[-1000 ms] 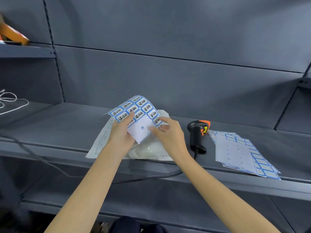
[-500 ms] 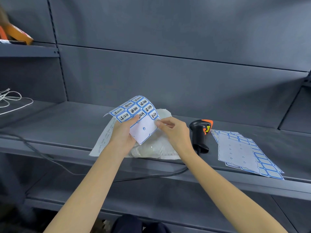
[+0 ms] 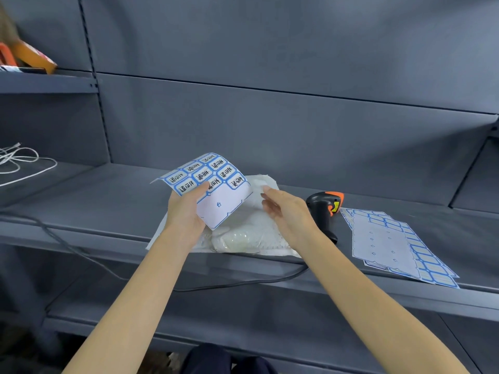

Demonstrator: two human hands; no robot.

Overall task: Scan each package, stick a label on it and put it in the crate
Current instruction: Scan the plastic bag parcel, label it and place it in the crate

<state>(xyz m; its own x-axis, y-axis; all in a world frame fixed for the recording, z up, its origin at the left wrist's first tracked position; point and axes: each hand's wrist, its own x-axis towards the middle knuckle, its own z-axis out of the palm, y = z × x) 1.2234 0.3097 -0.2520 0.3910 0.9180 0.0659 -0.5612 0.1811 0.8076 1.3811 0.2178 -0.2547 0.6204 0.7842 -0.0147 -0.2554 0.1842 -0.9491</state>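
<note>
left hand [image 3: 186, 211] grips label sheet [image 3: 213, 188], thumb on top | right hand [image 3: 287, 213] fingers spread, just right of sheet | white package [image 3: 243, 233] on shelf [image 3: 108, 201] beneath | scanner [image 3: 324, 211] beside spare sheets [image 3: 388, 244]

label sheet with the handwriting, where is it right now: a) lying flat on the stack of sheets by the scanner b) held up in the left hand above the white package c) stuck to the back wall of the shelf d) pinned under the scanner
b: the left hand grips the label sheet by its lower left edge and holds it raised over the white package, while the right hand hovers beside it, off the sheet.
</note>
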